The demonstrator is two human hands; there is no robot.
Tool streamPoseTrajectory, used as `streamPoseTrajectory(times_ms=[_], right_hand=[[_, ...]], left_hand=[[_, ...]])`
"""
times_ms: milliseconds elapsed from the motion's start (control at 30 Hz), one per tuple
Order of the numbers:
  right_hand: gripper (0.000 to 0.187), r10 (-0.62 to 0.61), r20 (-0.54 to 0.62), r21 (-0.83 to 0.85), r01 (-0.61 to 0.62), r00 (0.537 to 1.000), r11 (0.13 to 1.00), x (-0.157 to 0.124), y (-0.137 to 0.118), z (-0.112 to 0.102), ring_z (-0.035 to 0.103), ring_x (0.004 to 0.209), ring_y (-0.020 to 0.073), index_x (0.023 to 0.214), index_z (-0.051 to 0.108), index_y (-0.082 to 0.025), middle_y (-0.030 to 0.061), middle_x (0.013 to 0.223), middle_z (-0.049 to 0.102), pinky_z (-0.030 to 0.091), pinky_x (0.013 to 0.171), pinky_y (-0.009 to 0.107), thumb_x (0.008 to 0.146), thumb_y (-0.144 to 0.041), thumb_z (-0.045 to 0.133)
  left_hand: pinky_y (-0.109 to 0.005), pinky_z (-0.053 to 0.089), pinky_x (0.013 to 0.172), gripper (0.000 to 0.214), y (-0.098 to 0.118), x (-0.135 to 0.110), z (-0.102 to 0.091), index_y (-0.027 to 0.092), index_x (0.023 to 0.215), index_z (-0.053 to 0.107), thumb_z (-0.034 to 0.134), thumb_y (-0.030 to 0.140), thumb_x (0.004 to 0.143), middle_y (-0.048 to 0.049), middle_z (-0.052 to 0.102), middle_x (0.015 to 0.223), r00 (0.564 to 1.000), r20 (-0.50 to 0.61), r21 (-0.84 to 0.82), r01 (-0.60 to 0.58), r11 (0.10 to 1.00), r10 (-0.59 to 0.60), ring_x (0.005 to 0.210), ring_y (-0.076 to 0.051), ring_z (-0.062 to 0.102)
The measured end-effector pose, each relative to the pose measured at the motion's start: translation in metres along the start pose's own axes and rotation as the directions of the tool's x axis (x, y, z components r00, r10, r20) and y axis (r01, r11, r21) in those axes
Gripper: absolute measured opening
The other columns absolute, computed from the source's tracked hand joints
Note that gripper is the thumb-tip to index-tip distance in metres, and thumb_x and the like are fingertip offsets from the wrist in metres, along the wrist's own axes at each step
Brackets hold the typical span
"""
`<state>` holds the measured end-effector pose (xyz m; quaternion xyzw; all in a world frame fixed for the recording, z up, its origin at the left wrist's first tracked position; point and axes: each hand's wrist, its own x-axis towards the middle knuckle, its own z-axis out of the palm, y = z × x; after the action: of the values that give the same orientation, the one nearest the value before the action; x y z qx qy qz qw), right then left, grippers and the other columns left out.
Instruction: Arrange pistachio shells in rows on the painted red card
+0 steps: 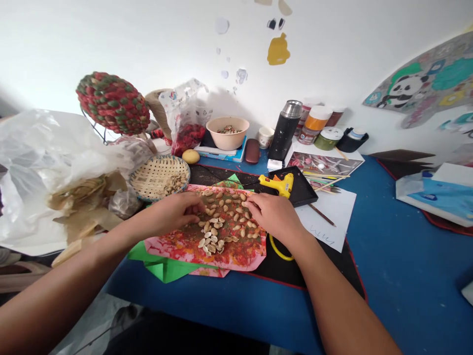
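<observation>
A paint-stained pink sheet (240, 256) lies on the blue table, covered with several pale nut shells (221, 222). My left hand (176, 211) rests at the sheet's left edge, fingers curled down onto the shells. At the sheet's right edge, my right hand (272, 213) has its fingertips pinched together on the shells near the top. What either hand grips is hidden under the fingers. Green paper (162, 266) sticks out beneath the sheet.
A woven basket (155, 180) with shells stands to the left. A yellow glue gun (279, 183) lies on a black tray (305, 190). Behind are a pink bowl (227, 132), a black flask (284, 130), paint jars (318, 123), a shell-covered ball (113, 102) and plastic bags (44, 158).
</observation>
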<state>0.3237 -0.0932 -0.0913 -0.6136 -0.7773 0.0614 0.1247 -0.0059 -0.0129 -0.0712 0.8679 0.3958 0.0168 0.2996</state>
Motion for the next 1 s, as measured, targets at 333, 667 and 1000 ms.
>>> streamPoseTrajectory(times_ms=[333, 667, 1000], right_hand=[[0.027, -0.01, -0.002, 0.006, 0.01, 1.0, 1.0, 0.0, 0.0, 0.001, 0.088, 0.103, 0.0251, 0.116, 0.09, -0.024, 0.0072, 0.12, 0.094, 0.044, 0.075, 0.035, 0.124, -0.032, 0.065], [0.028, -0.014, -0.012, 0.002, 0.014, 1.0, 1.0, -0.001, 0.002, 0.003, 0.086, 0.099, 0.0246, 0.114, 0.089, -0.024, 0.0081, 0.116, 0.093, 0.043, 0.074, 0.035, 0.124, -0.031, 0.063], [0.03, -0.015, -0.004, -0.003, 0.015, 1.0, 1.0, 0.0, 0.002, 0.003, 0.085, 0.097, 0.0244, 0.111, 0.088, -0.024, 0.0083, 0.113, 0.093, 0.042, 0.073, 0.035, 0.124, -0.033, 0.062]], left_hand=[[-0.032, 0.051, 0.075, 0.022, 0.0, -0.013, -0.004, 0.026, 0.112, 0.08, 0.07, 0.044, 0.105, -0.0007, 0.083, 0.093, 0.999, 0.017, 0.012, 0.04, 0.999, -0.04, 0.082, -0.023, 0.077], [-0.032, 0.05, 0.075, 0.019, 0.0, -0.007, 0.003, 0.027, 0.103, 0.081, 0.066, 0.038, 0.106, -0.0002, 0.084, 0.09, 0.997, -0.048, 0.092, 0.071, 0.993, -0.067, 0.077, -0.022, 0.075], [-0.034, 0.051, 0.077, 0.031, -0.005, -0.005, -0.001, 0.028, 0.106, 0.084, 0.063, 0.05, 0.106, -0.0026, 0.086, 0.095, 0.994, 0.0, 0.055, 0.108, 0.993, -0.108, 0.084, -0.025, 0.078]])
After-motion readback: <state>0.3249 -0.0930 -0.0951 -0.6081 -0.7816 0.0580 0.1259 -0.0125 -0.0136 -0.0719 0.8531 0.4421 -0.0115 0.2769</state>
